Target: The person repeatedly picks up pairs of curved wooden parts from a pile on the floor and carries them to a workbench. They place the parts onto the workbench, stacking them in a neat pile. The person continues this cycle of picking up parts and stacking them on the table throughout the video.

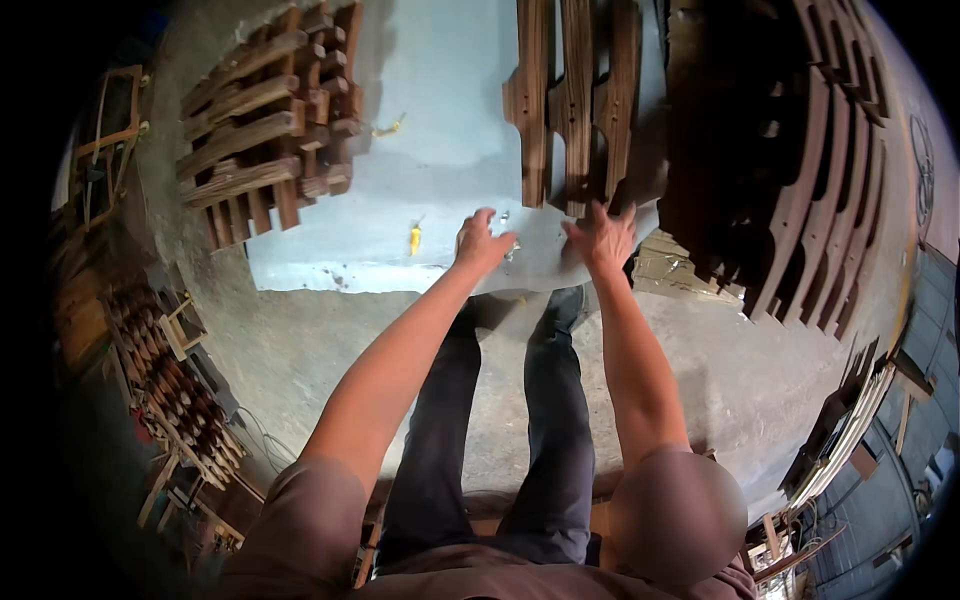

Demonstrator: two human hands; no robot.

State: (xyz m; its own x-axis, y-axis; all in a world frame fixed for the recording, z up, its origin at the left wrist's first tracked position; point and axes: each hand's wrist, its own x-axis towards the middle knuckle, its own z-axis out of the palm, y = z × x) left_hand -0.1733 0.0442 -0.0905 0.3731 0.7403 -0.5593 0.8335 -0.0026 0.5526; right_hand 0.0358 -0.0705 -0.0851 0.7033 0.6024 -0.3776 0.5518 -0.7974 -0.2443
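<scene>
Three long brown shaped wooden pieces with small drilled holes lie side by side on a pale sheet (430, 110): a left piece (531, 100), a middle piece (576, 100) and a right piece (617, 100). My right hand (605, 243) is at their near ends, fingers spread; whether its fingertips touch the wood I cannot tell. My left hand (483, 243) hovers over the sheet's near part, fingers and thumb apart, holding nothing. Tiny shiny bits (506, 217) lie close to its fingertips. Farther left on the sheet is a small yellow object (415, 238).
Stacked brown wooden pieces (245, 130) stand at the left. More curved pieces (815, 200) stand in a row at the right, beside flattened cardboard (680, 268). Another yellow item (392, 127) lies near the left stack. Bundled wooden parts (170, 370) lie on the concrete floor (320, 340).
</scene>
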